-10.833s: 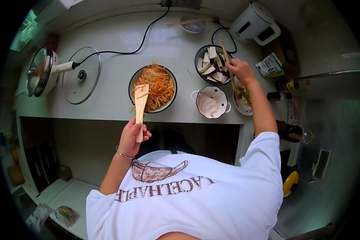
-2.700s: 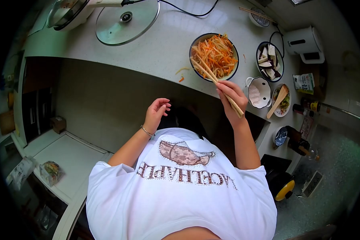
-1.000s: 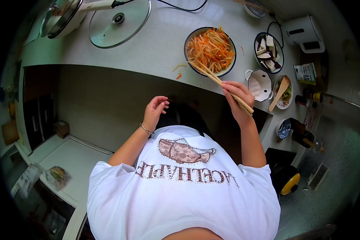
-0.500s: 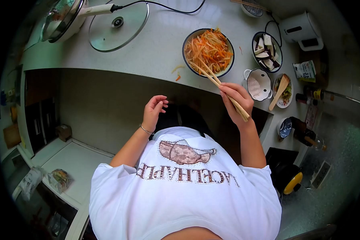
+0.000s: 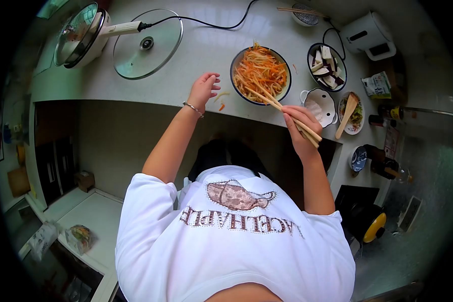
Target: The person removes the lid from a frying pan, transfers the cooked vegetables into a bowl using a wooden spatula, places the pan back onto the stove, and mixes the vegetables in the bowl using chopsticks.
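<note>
A dark-rimmed bowl (image 5: 289,86) near the counter's front edge holds shredded orange and pale vegetables (image 5: 259,70). In my right hand (image 5: 304,128) is a pair of wooden chopsticks (image 5: 273,102), their tips down in the shreds at the bowl's near side. My left hand (image 5: 204,90) hovers by the counter edge, left of the bowl, with loosely bent fingers apart and nothing in them. A few stray shreds (image 5: 222,106) lie on the counter between that hand and the bowl.
To the right are a bowl of eggplant pieces (image 5: 327,68), a white handled dish of pale powder (image 5: 328,103) and a plate with a wooden spatula (image 5: 348,115). A glass lid (image 5: 156,55) and corded electric pan (image 5: 98,43) occupy the left. A white appliance (image 5: 370,35) stands back right.
My left hand has risen from below the counter edge toward the bowl's left side. The chopsticks stay in my right hand, tips still in the shreds. The view has shifted slightly.
</note>
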A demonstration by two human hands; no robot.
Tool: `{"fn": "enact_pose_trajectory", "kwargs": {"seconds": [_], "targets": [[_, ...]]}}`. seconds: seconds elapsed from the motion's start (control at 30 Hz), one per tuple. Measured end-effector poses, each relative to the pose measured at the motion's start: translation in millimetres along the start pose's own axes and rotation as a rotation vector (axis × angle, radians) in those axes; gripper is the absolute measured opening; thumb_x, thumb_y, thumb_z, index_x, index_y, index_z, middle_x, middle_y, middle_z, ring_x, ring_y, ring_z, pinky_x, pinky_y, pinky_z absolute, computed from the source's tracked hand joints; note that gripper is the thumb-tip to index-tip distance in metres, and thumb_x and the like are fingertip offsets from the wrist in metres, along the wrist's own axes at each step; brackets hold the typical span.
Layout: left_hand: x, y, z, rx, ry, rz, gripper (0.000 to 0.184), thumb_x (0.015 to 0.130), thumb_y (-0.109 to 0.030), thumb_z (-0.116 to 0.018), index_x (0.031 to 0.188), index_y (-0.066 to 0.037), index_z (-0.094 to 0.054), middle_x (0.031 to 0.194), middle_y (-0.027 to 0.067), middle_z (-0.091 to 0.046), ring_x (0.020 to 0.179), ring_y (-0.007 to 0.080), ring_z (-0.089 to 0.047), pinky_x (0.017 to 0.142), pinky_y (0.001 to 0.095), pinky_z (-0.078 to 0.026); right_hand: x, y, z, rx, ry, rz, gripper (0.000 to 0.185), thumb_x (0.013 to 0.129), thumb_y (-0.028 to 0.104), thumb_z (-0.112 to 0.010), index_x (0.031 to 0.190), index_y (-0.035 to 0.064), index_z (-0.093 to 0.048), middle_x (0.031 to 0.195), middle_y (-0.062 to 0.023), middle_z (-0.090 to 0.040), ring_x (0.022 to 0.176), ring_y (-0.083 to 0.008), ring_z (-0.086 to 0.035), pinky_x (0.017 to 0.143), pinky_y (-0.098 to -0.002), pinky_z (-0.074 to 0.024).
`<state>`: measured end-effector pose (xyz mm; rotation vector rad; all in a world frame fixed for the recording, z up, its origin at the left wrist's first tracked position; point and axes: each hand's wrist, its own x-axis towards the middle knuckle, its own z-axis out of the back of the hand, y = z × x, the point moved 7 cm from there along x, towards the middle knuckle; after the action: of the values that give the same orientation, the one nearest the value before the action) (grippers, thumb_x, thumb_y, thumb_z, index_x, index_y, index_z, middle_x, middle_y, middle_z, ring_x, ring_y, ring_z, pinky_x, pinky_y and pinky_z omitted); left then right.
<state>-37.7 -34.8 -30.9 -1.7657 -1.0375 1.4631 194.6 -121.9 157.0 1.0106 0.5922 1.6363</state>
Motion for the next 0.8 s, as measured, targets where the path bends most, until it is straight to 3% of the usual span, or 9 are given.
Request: {"fn": "enact_pose_trajectory", "kwargs": {"seconds": [0.1, 0.13, 0.23, 0.43, 0.5, 0.53, 0.63, 0.8], "targets": [[11, 6, -13, 0.06, 0.058, 0.09, 0.022, 0.092, -0.025, -0.043, 0.103, -0.012, -0.056, 0.095, -0.0005, -0.057, 0.082, 0.0092, -0.055, 0.071, 0.0249, -0.044, 9, -16, 10, -0.02, -0.123, -0.013, 0.011, 0.077, 0.0, -0.063, 0.089, -0.0007, -0.065, 0.085, -0.0108, -0.064, 0.077, -0.019, -0.06, 0.069, -0.0266, -0.0466], [15, 5, -17, 0.067, 0.064, 0.09, 0.022, 0.092, -0.026, -0.043, 0.102, -0.012, -0.056, 0.095, -0.0006, -0.057, 0.082, 0.0096, -0.055, 0.071, 0.0254, -0.044, 11, -30, 8, -0.033, -0.13, -0.061, 0.011, 0.083, 0.003, -0.058, 0.091, -0.0014, -0.064, 0.086, -0.0084, -0.062, 0.076, -0.0137, -0.059, 0.066, -0.0229, -0.0463], [22, 0, -30, 0.081, 0.085, 0.088, 0.021, 0.092, -0.027, -0.042, 0.099, -0.012, -0.055, 0.094, -0.0008, -0.057, 0.082, 0.0103, -0.054, 0.072, 0.0272, -0.044, 29, -43, 5, 0.005, -0.234, -0.069, 0.011, 0.083, 0.004, -0.059, 0.091, -0.0018, -0.064, 0.086, -0.0086, -0.062, 0.076, -0.0136, -0.059, 0.066, -0.0234, -0.046], [35, -5, -42, 0.093, 0.108, 0.098, 0.016, 0.092, -0.027, -0.043, 0.09, -0.013, -0.05, 0.088, -0.0021, -0.054, 0.082, 0.0103, -0.052, 0.074, 0.0311, -0.044, 66, -42, -11, -0.058, -0.238, 0.046, 0.012, 0.078, 0.003, -0.063, 0.088, -0.0022, -0.065, 0.084, -0.0108, -0.064, 0.073, -0.0183, -0.061, 0.064, -0.0255, -0.0479], [39, -6, -43, 0.093, 0.12, 0.099, 0.016, 0.092, -0.027, -0.043, 0.087, -0.013, -0.048, 0.086, -0.0028, -0.053, 0.082, 0.01, -0.051, 0.075, 0.0317, -0.044, 69, -65, -6, 0.102, -0.348, -0.133, 0.012, 0.078, 0.003, -0.063, 0.088, -0.0028, -0.065, 0.082, -0.0096, -0.065, 0.072, -0.0173, -0.061, 0.065, -0.0256, -0.0483], [41, -4, -44, 0.08, 0.149, 0.105, 0.015, 0.092, -0.026, -0.042, 0.085, -0.014, -0.047, 0.086, -0.0033, -0.053, 0.082, 0.0098, -0.051, 0.075, 0.0321, -0.044, 71, -69, -5, 0.065, -0.387, -0.114, 0.011, 0.078, 0.004, -0.062, 0.086, -0.0038, -0.065, 0.08, -0.0086, -0.065, 0.071, -0.0163, -0.06, 0.065, -0.0266, -0.0481], [39, -6, -47, 0.042, 0.184, 0.13, 0.015, 0.093, -0.025, -0.042, 0.083, -0.015, -0.045, 0.086, -0.0041, -0.052, 0.084, 0.0093, -0.051, 0.074, 0.0331, -0.044, 71, -86, -17, 0.174, -0.379, -0.186, 0.01, 0.078, 0.004, -0.062, 0.084, -0.0034, -0.065, 0.08, -0.0093, -0.065, 0.071, -0.0167, -0.061, 0.065, -0.027, -0.0478], [35, -8, -50, -0.004, 0.191, 0.182, 0.013, 0.093, -0.024, -0.041, 0.084, -0.015, -0.045, 0.087, -0.0042, -0.051, 0.086, 0.0086, -0.05, 0.074, 0.0346, -0.046, 71, -72, -25, 0.1, -0.276, -0.181, 0.009, 0.078, 0.004, -0.062, 0.084, -0.0025, -0.065, 0.081, -0.0111, -0.065, 0.072, -0.0181, -0.061, 0.066, -0.0269, -0.048]]}}
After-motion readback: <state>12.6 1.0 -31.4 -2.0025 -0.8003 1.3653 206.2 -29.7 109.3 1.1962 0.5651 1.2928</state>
